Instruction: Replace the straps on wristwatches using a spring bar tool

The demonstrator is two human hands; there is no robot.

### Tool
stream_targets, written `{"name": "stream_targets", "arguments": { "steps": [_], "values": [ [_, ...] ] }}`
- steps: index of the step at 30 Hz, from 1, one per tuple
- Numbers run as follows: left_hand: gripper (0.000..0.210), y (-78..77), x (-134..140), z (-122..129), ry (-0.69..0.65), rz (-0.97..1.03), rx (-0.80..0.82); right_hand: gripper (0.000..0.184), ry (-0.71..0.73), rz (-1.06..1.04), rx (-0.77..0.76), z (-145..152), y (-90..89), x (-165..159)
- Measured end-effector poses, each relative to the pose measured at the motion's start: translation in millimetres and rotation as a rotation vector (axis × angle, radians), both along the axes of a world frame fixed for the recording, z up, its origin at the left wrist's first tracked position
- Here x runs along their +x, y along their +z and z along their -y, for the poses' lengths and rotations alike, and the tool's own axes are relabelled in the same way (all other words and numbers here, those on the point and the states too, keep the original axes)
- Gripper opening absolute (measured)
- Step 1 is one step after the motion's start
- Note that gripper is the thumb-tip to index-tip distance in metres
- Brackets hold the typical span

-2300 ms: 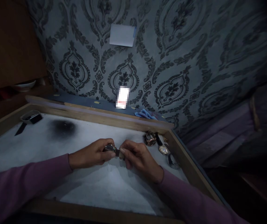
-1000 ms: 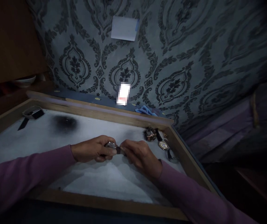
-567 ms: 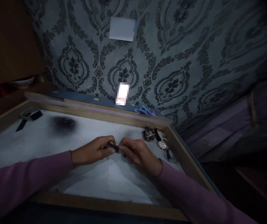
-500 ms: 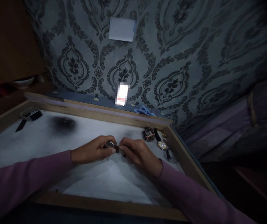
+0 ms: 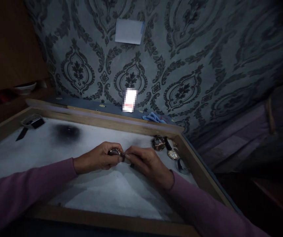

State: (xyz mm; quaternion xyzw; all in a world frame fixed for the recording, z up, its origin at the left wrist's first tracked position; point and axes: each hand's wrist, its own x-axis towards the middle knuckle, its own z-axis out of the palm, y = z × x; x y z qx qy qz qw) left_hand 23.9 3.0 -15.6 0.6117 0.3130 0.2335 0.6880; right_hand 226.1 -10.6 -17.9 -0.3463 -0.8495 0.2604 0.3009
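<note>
My left hand (image 5: 106, 155) is closed around a wristwatch (image 5: 115, 152), whose round case shows between thumb and forefinger. Close beside it, my right hand (image 5: 145, 161) pinches at the watch's dark strap, near where it joins the case. The fingertips of both hands almost meet, and they hide most of the strap. Both hands are above the white surface (image 5: 106, 194) inside a shallow wooden-framed tray. Right of my right hand lie several other watches: one with a dark round band (image 5: 158, 143), one with a pale dial (image 5: 172, 154) and one with a dark strap (image 5: 183, 166).
A wooden rim (image 5: 101, 120) borders the tray. At its left end lie a watch with a square dark face (image 5: 37, 122) and a dark strip. A lit phone (image 5: 129, 100) leans on the patterned wall behind, near a crumpled blue cloth (image 5: 153, 117). A dark smudge (image 5: 67, 131) marks the surface.
The watch has tipped slightly in my left hand, so more of its case shows. My right hand has shifted a little at the strap, its fingers drawn closer together.
</note>
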Motion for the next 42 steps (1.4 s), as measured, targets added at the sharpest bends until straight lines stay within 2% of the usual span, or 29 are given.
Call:
{"name": "stream_targets", "arguments": {
  "steps": [5, 9, 15, 19, 27, 42],
  "values": [
    [0.017, -0.5, 0, -1, -0.005, 0.004, -0.023, 0.013, -0.015, 0.037, -0.002, 1, 2.3, 2],
    [0.019, 1.9, 0, 0, 0.008, -0.001, -0.021, 0.016, -0.044, 0.024, -0.032, 4, 7.2, 1],
    [0.021, 1.8, 0, -3, 0.030, 0.007, -0.020, 0.019, -0.023, -0.121, -0.290, 5, 6.6, -1],
    [0.019, 0.4, 0, -4, 0.026, 0.039, -0.046, 0.016, -0.055, -0.177, -0.350, 4, 4.4, -2],
    [0.018, -0.7, 0, -1, 0.009, 0.062, -0.072, 0.015, -0.099, -0.164, -0.344, 6, 5.6, -2],
    [0.021, -3.1, 1, -2, 0.013, 0.064, -0.095, 0.023, -0.067, -0.110, -0.294, 6, 14.8, -1]
  ]
}}
